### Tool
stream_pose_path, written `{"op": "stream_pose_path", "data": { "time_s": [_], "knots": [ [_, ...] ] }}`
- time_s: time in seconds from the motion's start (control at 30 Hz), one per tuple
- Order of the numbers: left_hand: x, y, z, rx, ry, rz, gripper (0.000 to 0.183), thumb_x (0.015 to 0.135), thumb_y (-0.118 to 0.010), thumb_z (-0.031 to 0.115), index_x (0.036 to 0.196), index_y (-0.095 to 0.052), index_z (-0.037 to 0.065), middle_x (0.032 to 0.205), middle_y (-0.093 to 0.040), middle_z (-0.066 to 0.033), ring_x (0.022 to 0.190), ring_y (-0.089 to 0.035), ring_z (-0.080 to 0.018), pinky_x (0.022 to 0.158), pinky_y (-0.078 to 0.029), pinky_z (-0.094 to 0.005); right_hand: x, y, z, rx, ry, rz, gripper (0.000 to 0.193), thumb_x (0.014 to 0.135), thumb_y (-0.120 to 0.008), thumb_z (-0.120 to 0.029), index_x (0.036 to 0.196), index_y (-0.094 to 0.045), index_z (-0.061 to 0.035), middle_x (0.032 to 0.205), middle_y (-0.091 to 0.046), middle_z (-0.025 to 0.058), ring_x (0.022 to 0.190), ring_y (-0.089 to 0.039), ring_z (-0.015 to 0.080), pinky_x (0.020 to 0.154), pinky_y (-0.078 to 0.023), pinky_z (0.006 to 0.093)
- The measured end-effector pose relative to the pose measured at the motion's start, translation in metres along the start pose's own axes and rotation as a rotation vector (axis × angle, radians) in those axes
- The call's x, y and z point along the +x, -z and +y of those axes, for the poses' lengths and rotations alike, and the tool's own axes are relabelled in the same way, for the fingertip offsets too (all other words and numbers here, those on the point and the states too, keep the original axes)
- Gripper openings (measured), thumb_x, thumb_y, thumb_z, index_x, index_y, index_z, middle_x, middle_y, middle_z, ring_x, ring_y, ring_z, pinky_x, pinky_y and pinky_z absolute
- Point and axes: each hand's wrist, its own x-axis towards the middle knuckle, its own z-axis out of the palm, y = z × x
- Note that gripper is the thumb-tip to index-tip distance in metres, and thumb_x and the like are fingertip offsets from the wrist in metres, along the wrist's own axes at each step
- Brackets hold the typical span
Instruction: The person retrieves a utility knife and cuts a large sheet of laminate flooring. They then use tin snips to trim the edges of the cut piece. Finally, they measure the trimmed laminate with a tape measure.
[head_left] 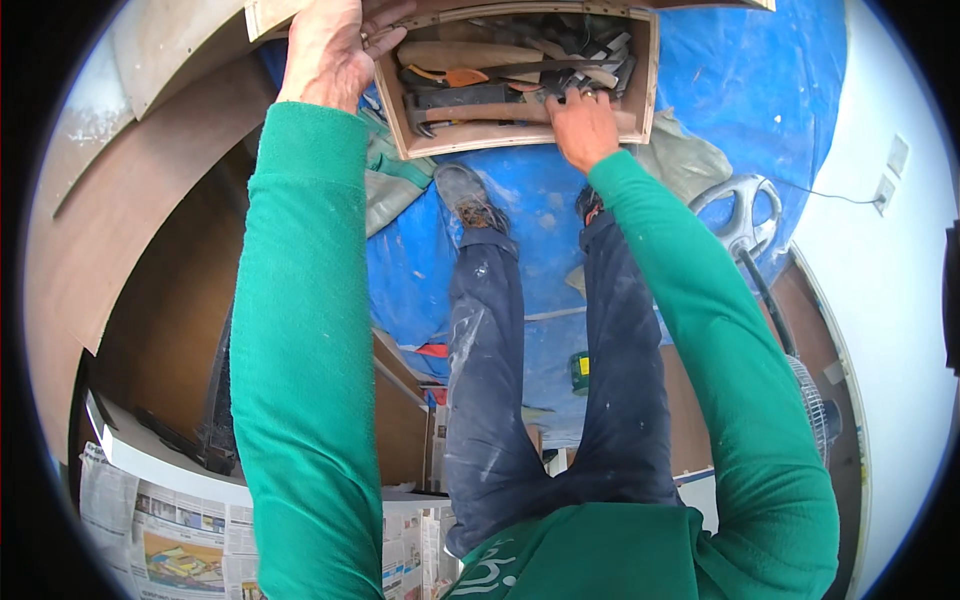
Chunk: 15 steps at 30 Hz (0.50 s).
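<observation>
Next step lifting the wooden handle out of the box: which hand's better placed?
Right hand, I'd say: it reaches over the box's near side, fingers at the wooden handle. Left hand is by the box's far-left corner, farther from that handle.

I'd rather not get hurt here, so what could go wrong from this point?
The right hand reaches into a wooden box crowded with tools, so it might get pinched or nicked. The blue sheet underfoot looks wrinkled and could slip or catch the shoes. The green can, seen between the trouser legs, might get knocked over if a foot shifts.
</observation>
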Motion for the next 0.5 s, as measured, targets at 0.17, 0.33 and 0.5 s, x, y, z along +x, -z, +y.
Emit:
{"op": "stream_pose_path", "data": {
  "time_s": [0.17,0.33,0.5],
  "knots": [
    [0.069,0.058,-0.028,-0.218,0.229,-0.035,0.076,0.093,-0.067,0.067,0.135,-0.060,0.004,0.123,-0.068,-0.0198,0.115,-0.062,-0.0358,0.104,-0.042,-0.0550,-0.041,-0.031,-0.002,0.158,0.041,-0.018,0.052,0.092,-0.059,-0.014,0.144,-0.059,-0.0175,0.111,-0.063,0.0127,0.096,-0.067,0.0316,0.092,-0.045,0.0505],
    [0.022,0.021,-0.025,-0.045,0.058,-0.017,0.087,0.089,-0.072,0.067,0.148,-0.048,0.007,0.130,-0.066,-0.0233,0.124,-0.064,-0.0346,0.107,-0.046,-0.0502,-0.035,-0.038,0.011,0.019,0.038,0.294,0.052,0.091,-0.060,-0.014,0.143,-0.062,-0.0202,0.116,-0.061,0.0103,0.100,-0.066,0.0286,0.096,-0.043,0.0491],
    [0.014,0.032,-0.036,-0.055,0.076,-0.035,0.078,0.092,-0.067,0.068,0.139,-0.058,0.007,0.127,-0.069,-0.0150,0.109,-0.071,-0.0278,0.100,-0.048,-0.0483,-0.037,-0.041,0.011,0.127,-0.064,0.054,0.058,0.089,-0.058,-0.009,0.145,-0.061,-0.0231,0.117,-0.064,0.0128,0.110,-0.063,0.0295,0.104,-0.041,0.0488]
  ]
}}
